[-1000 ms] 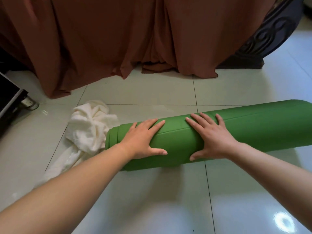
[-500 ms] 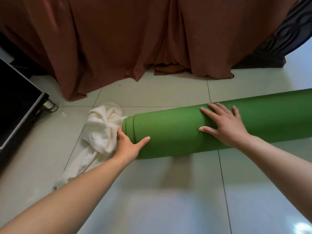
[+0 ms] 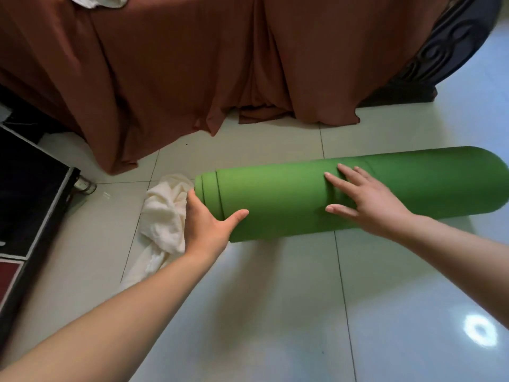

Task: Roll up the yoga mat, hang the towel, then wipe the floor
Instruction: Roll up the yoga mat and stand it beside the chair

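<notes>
Two bare forearms reach in from the near edge of the tiled floor [image 3: 275,321], which is pale and glossy, with a round glare of light [image 3: 480,330] on its near right part.

The left hand [image 3: 205,230] is at the left end of the yoga mat [image 3: 281,205]. Its palm lies against the end face and its thumb is stretched straight along the near side of the roll. The one finger that shows runs straight up the end face and the others are hidden behind it. Nothing is clenched or pinched.

The right hand [image 3: 371,208] lies flat on top of the roll right of its middle, with the fingers spread and straight and the thumb out to the left. It presses down and grasps nothing.

The green mat is fully rolled and lies on the floor across the middle, its right end running towards the right edge of the view. Layer edges show as lines near the left end.

Just beyond the left hand a crumpled cream towel [image 3: 165,216] lies on the floor, touching the mat's left end and trailing towards the near left.

At the floor's left edge stands a black cabinet [image 3: 30,188]. Farther back, a brown cloth [image 3: 179,64] hangs in folds down to the tiles, with a bit of white fabric [image 3: 96,0] on top of it at the far left. At the far right corner stands dark carved furniture [image 3: 451,51].
</notes>
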Demonstrator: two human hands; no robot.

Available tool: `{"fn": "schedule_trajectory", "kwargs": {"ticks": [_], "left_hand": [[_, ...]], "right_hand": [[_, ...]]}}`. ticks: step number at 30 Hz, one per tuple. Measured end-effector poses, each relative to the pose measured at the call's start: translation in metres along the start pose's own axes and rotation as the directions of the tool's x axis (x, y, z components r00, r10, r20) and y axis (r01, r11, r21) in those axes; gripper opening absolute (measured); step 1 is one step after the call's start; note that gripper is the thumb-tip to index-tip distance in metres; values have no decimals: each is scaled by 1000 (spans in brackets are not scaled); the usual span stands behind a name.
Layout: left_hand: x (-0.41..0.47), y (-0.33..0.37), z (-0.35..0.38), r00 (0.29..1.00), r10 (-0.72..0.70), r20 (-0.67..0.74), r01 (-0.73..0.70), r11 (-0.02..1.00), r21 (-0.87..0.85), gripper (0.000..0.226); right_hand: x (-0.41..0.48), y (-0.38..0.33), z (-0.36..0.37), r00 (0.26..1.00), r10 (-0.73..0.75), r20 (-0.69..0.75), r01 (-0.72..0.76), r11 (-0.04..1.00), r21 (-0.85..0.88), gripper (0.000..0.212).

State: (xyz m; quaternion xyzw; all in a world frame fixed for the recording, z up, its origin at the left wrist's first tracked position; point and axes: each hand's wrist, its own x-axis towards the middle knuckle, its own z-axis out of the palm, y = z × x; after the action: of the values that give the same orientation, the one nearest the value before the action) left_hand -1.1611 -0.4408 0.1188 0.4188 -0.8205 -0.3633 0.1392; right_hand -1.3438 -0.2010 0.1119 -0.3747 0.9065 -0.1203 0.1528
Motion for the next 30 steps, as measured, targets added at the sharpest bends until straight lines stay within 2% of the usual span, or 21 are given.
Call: {"fn": "schedule_trajectory", "kwargs": {"ticks": [5,12,16,22,30], "left_hand": [[-22,137,-36,994,101,36,-107,976,192,112],[-54,319,-51,942,224,249,-303,888,345,103],[-60,407,-39,919,262,296,-368,840,399,99],[-50,494,-10,889,269,371,-427,781,455,94],[-1,554,14,771,343,536,-574,738,354,88]], "right_hand": [[-48,6,-84,992,128,24,-130,960,247,62],[-121,38,-239,973,221,62,-227,891,394,57],[-145,63,-333,968,240,73,-248,878,408,56],[-121,93,-435,986,166,25,-165,930,329,61],[-51,129,-497,986,167,24,-166,939,301,67]]}}
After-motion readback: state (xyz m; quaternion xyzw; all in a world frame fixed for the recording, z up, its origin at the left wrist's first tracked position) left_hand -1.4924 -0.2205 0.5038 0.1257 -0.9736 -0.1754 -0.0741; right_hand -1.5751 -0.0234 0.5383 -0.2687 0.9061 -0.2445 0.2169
